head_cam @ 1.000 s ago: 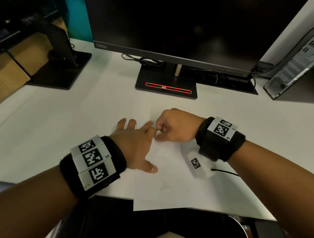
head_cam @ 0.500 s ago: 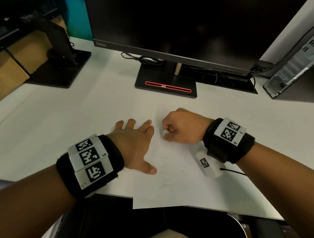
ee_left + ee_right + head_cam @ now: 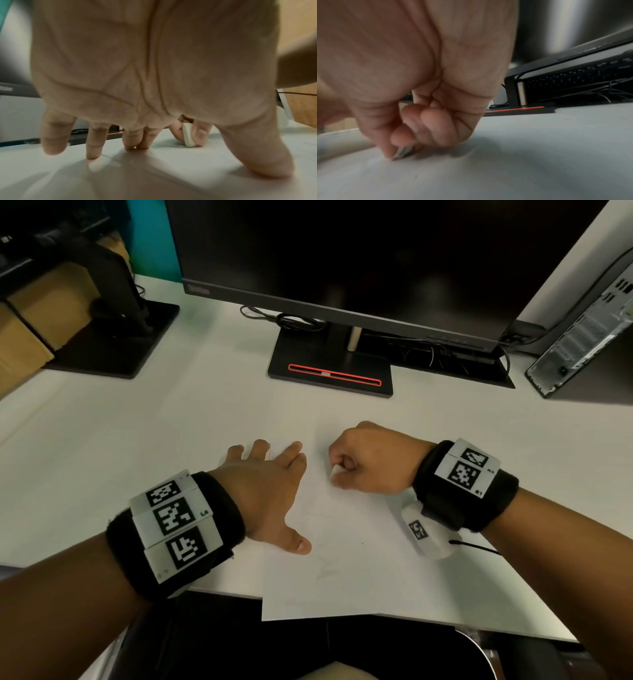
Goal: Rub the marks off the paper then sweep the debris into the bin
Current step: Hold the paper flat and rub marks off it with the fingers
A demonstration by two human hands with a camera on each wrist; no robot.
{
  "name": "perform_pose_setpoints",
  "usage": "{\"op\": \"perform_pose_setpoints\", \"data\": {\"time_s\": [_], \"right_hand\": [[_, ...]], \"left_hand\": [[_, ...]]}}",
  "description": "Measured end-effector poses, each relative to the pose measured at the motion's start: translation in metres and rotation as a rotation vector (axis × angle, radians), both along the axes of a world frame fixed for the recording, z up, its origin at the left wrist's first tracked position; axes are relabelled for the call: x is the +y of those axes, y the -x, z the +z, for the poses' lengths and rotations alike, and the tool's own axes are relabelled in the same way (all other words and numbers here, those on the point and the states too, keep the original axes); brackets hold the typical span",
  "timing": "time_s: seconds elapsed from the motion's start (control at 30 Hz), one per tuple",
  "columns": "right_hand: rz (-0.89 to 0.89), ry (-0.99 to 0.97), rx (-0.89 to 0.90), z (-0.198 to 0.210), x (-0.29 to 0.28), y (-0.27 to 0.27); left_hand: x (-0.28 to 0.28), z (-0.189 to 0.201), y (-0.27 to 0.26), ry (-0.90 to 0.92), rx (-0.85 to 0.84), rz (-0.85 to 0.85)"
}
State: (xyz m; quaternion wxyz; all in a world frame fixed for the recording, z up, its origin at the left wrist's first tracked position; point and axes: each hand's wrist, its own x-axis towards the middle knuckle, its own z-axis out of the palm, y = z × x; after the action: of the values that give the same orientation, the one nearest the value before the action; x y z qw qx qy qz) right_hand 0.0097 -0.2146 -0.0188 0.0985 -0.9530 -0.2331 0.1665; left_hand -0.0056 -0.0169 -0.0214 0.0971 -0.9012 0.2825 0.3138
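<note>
Right hand (image 3: 373, 462) grip closed, thumb and curled fingers pinching a small white eraser (image 3: 335, 470), its lower edge down on the paper (image 3: 359, 577). Left-wrist view shows the eraser (image 3: 188, 135) standing on edge between thumb and fingertip; right-wrist view is blurred, the eraser (image 3: 401, 154) just peeks out under the thumb.

Left hand (image 3: 270, 491) just left of that grip, open and flat, fingers (image 3: 92, 142) spread, tips and thumb pressing the paper's left margin, outer fingers on the counter (image 3: 120, 457) past the sheet edge. Hands apart, narrow gap.

Faint pencil marks (image 3: 325, 566) nearer than the grip, mid-sheet, too pale to read. The paper's near edge overhangs the counter edge; below it a dark bin (image 3: 394, 652) with a pale rim curve lower right.

Beyond the grip: bare counter, then a monitor base (image 3: 330, 371) with red stripe, a monitor (image 3: 342, 258) above, bezel label blurred, looks like "ThinkVision". Cables (image 3: 291, 320) behind the base. A second stand (image 3: 116, 337) far left, a PC tower (image 3: 589, 337) far right.

Wristbands carry square code tags, "L4" legible on the left one.
</note>
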Motion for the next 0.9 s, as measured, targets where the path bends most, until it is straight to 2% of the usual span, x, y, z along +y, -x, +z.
{"op": "perform_pose_setpoints", "data": {"time_s": [0.07,0.17,0.33,0.47,0.7,0.9], "right_hand": [[0.001,-0.01,-0.027,-0.003,0.004,0.003],[0.079,-0.04,0.039,-0.006,0.011,0.016],[-0.024,-0.031,-0.02,-0.004,0.003,0.0],[0.024,-0.048,0.071,-0.007,0.008,0.01],[-0.188,-0.132,0.095,-0.002,-0.011,-0.001],[-0.065,-0.069,0.073,-0.005,0.016,-0.001]], "left_hand": [[0.0,0.0,0.0,0.005,0.0,-0.002],[0.001,-0.001,-0.001,0.01,0.0,-0.004],[0.002,-0.004,-0.002,0.017,-0.014,-0.021],[0.01,-0.011,0.0,0.016,-0.051,-0.02],[0.017,-0.01,-0.005,0.093,-0.018,0.044],[0.015,-0.01,-0.004,0.057,-0.095,0.045]]}}
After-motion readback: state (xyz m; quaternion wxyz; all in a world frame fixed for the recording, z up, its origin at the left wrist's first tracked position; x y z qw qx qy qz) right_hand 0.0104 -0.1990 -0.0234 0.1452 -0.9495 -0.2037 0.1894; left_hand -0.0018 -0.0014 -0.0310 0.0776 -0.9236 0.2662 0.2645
